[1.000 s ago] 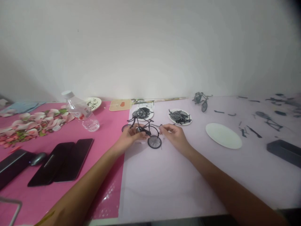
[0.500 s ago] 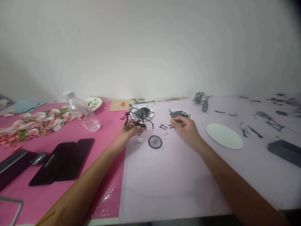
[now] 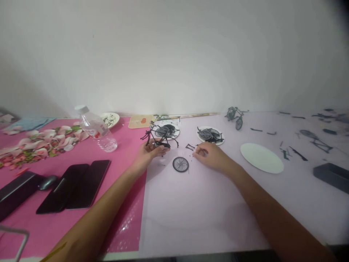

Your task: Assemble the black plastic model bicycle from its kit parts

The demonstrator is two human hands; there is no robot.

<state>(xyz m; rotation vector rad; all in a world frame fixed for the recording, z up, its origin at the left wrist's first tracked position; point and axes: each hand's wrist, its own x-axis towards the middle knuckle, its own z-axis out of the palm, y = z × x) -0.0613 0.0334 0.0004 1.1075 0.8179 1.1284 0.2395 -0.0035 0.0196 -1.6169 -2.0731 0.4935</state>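
Note:
My left hand (image 3: 149, 154) is closed around the lower part of a black model bicycle frame (image 3: 161, 143), which it holds up over the table. Right of it, my right hand (image 3: 208, 154) is low over the table with thumb and forefinger together among small loose parts; whatever is between the fingertips is too small to make out. A spoked model wheel (image 3: 180, 164) lies on the table between the hands. Small black parts (image 3: 189, 146) lie just left of my right fingertips. Behind that hand, a white plate (image 3: 200, 138) carries wheels and black pieces.
Another plate of parts (image 3: 177, 135) stands behind the frame. An assembled model bicycle (image 3: 235, 117) is at the back. On the right are a bare white plate (image 3: 261, 158) and a dark tray (image 3: 331, 176); on the left, a plastic bottle (image 3: 98, 131) and phones (image 3: 88, 185).
My right hand has moved down and toward me from the edge of the plate to the small loose parts. My left hand still holds the bicycle frame in about the same place.

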